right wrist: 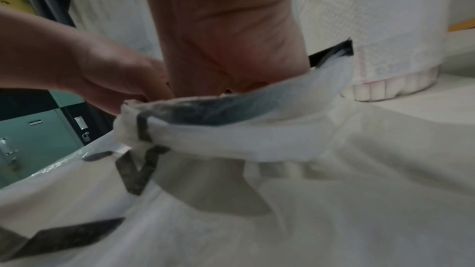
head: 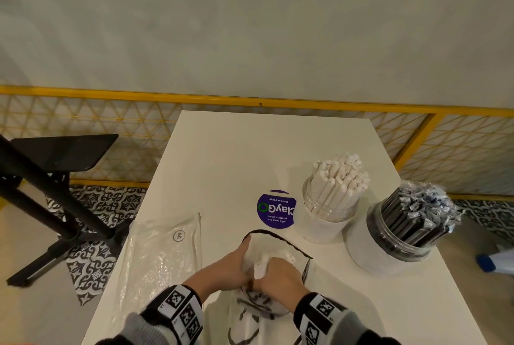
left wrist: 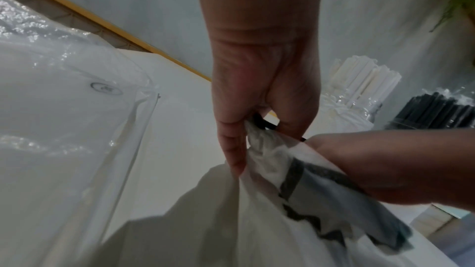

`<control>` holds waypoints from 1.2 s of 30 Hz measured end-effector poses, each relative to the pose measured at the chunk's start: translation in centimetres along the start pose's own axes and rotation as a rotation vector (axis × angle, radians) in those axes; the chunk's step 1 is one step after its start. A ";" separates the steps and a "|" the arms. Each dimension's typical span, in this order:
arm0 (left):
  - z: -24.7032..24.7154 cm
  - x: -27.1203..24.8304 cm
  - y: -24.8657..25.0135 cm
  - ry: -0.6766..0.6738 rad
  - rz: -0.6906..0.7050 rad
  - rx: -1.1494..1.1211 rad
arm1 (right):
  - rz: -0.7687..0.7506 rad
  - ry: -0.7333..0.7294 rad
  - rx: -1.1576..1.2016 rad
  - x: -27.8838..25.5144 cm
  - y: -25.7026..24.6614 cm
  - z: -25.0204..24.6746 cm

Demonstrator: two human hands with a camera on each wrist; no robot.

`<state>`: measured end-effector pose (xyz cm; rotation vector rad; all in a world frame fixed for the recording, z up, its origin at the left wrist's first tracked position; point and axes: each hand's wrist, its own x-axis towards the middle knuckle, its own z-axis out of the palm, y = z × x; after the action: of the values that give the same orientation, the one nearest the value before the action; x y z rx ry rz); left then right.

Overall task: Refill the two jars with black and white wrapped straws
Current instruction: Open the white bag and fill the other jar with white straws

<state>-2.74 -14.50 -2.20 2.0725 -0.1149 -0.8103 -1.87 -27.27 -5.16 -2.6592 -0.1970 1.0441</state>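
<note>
A white plastic bag [head: 250, 314] with black print lies at the table's near edge. My left hand [head: 244, 258] pinches its crumpled mouth [left wrist: 259, 141] between thumb and fingers. My right hand [head: 269, 268] grips the same bunched plastic from the right, its fingertips hidden behind the bag's rim [right wrist: 231, 129]. To the right stand two jars. One jar [head: 329, 205] is packed with white wrapped straws [left wrist: 365, 80]. The other jar [head: 400, 230] is packed with black wrapped straws [left wrist: 437, 111]. What the bag holds is hidden.
A flat clear plastic bag [head: 161, 255] lies on the white table [head: 250, 150] at the left. A round purple sticker [head: 275, 209] sits beside the white straw jar. A yellow lattice railing [head: 83, 122] runs behind the table and a black stand [head: 55, 177] is on the floor at the left.
</note>
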 end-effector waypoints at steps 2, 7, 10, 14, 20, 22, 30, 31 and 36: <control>-0.1 0.2 -0.3 -0.002 -0.070 0.005 | -0.044 -0.047 0.065 0.3 0.1 0.2; 0.0 0.8 -1.0 0.012 -0.104 0.036 | -0.060 -0.049 0.365 0.1 0.3 -0.3; -0.7 1.0 -1.4 0.043 -0.050 0.013 | -0.064 -0.016 0.576 -0.3 1.1 -0.6; -1.6 1.3 -1.5 0.166 -0.011 0.021 | -0.096 0.074 0.845 -0.3 2.1 -1.1; -0.9 1.2 -1.7 0.178 -0.014 0.123 | -0.113 0.181 1.083 0.5 2.6 -2.8; -0.7 1.1 -1.9 0.171 -0.022 0.176 | -0.129 0.185 1.252 0.4 2.8 -3.7; -0.9 1.2 -2.6 0.082 -0.136 0.374 | -0.378 0.368 1.524 -2.2 2.9 -8.7; -1.0 1.1 -2.6 0.064 -0.144 0.400 | -0.405 0.428 1.503 -3.0 2.9 -9.8; -3.5 0.7 -1.8 -0.042 -0.131 0.459 | -0.568 0.617 1.377 -8.5 4.2 -16.0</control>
<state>-0.49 -11.21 -2.52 2.5141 -0.2059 -0.9771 2.99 -36.44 10.27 -1.3731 -0.0441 0.0058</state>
